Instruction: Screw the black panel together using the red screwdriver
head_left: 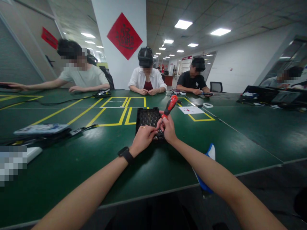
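A black perforated tray-like part point(149, 117) lies flat on the green table point(72, 159) in front of me. My right hand point(169, 127) is closed round a red and black screwdriver point(169, 106), handle tilted up and to the right, tip pointing down at the tray's near edge. My left hand point(142, 138), with a black watch on the wrist, pinches something small at that same near edge; I cannot make out what. Both hands touch at the tray's near right corner.
A blue and white object point(207, 166) lies under my right forearm near the table edge. Flat devices and cables point(42, 130) sit at the left. A white sheet point(191, 110) and tape roll point(208, 105) lie beyond. Several people sit across the table.
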Demonstrator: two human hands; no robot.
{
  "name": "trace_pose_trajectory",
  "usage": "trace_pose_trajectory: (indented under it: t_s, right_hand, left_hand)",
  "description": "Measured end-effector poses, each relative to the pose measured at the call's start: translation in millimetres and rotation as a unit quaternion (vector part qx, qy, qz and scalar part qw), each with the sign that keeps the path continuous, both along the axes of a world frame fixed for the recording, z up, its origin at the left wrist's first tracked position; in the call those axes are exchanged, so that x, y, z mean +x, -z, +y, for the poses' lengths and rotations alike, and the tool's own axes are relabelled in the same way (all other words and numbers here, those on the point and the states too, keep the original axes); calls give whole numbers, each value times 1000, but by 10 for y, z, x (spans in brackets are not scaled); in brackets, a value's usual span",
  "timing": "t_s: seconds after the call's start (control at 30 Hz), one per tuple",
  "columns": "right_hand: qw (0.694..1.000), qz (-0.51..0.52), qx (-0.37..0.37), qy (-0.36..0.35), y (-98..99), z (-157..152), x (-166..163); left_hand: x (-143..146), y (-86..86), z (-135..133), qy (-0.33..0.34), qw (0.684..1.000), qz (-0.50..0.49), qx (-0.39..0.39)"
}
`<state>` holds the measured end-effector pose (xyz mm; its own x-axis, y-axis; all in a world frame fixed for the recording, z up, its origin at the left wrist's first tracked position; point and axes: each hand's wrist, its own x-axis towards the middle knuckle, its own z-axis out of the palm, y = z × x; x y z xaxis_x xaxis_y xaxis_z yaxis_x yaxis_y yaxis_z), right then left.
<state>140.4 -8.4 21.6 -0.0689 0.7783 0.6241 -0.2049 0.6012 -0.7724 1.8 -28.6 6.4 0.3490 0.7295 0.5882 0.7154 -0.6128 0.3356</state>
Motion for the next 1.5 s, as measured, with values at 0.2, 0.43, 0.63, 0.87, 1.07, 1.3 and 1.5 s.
trace_pose_trajectory:
  t_s: [0.2,0.43,0.63,0.87,1.07,1.3,1.5]
  right_hand:
    - [999,-23,3,36,25,11,-35]
    - [999,-24,1,24,6,-26,-44]
    - [999,-34,5,14,5,-48,-42]
    - [999,-32,10,15,25,-50,-61]
    - [999,-38,11,15,18,-71,-58]
    - [999,-45,16,14,29,-43,-35]
    - [998,-50,8,25,37,-21,-41]
  left_hand:
    - [37,-13,-68,-45,999,-28,5]
    - [13,4,-55,-45,999,-27,4]
    - [21,13,-46,-49,999,6,15]
    - [29,-12,-75,-64,998,10,15]
    - [29,-9,-81,-66,998,10,13]
    - [15,12,-47,-49,998,42,25]
    - [14,0,-48,-36,999,35,19]
